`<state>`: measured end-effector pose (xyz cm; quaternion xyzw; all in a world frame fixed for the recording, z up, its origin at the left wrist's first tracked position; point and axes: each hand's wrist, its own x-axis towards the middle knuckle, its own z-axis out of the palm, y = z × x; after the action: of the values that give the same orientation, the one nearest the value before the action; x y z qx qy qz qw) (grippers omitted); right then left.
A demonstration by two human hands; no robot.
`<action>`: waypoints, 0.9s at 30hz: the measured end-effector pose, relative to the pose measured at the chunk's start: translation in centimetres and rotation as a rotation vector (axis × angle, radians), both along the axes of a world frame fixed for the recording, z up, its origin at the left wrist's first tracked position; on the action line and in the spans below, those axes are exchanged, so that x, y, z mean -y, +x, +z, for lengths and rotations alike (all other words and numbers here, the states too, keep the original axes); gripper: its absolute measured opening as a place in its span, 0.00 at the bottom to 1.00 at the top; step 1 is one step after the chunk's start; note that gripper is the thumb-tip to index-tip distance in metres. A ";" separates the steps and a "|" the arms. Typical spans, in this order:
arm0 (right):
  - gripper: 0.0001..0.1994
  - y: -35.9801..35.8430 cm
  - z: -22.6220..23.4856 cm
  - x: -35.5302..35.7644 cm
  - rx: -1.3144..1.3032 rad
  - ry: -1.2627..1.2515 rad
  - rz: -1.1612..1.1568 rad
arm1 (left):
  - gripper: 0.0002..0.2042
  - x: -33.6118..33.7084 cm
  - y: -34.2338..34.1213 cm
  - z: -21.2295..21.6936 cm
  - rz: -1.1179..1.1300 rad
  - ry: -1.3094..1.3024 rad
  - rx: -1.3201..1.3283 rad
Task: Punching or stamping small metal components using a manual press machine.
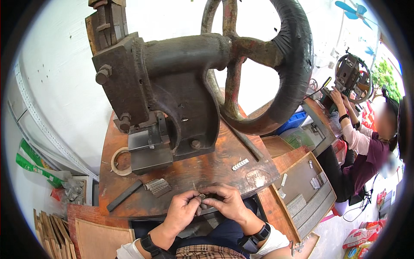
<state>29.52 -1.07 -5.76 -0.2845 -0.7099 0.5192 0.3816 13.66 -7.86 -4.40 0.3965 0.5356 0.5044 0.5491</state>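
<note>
Head: metallic piece (202, 196) between hands (183, 209) (227, 203)

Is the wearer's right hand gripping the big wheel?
No, the right hand is beside the left hand, both at a small part, well away from the wheel.

Reddish-brown wooden worktop (207, 170): dark metal flywheel press (189, 103) toward back edge; beige ring (122, 173) near left edge; straight black bar (124, 196), small grey metal pieces (158, 187) near front-left corner.
</note>
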 end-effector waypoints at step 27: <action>0.06 9.1 0.2 -8.3 0.570 0.491 -0.546 | 0.14 -8.3 1.6 -0.7 0.092 0.292 -0.833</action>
<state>38.58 7.23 -5.53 -0.4936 -0.7873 0.1175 0.3502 15.27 0.47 -5.11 0.6151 0.6514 0.3957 0.2017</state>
